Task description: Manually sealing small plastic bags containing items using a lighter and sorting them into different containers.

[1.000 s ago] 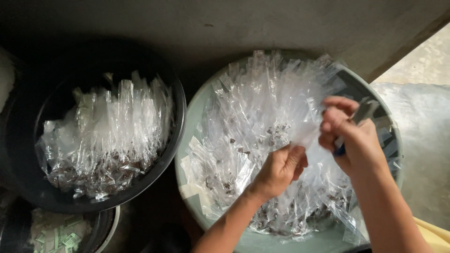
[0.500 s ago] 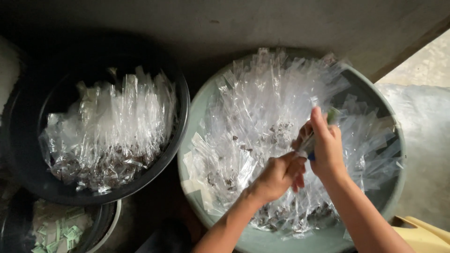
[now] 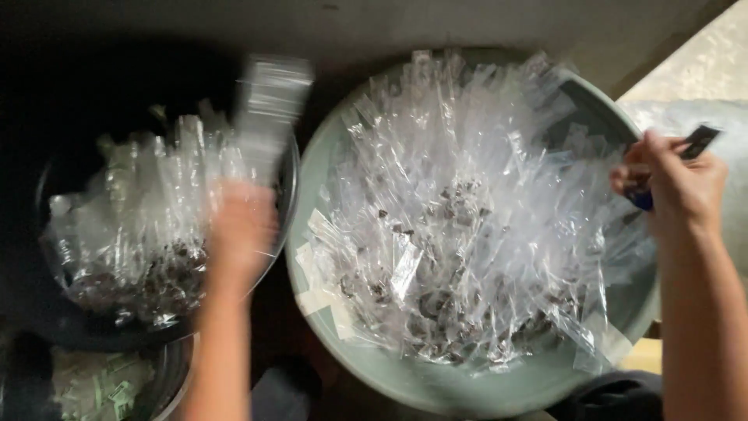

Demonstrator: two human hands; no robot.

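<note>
Plastic packets (image 3: 475, 218) crowding basin rim (image 3: 312, 168)

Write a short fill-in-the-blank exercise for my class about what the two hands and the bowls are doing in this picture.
1. The left hand holds a clear packet above the ____ bowl.
2. The green bowl is full of clear plastic ____.
3. The right hand grips a small dark tool at the green bowl's ____ edge.

Missing words: black; packets; right

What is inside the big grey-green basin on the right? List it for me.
The grey-green basin holds a heap of clear plastic sleeves with dark bits showing among them. The basin's bottom is covered by the heap, so anything beneath cannot be seen.
</note>
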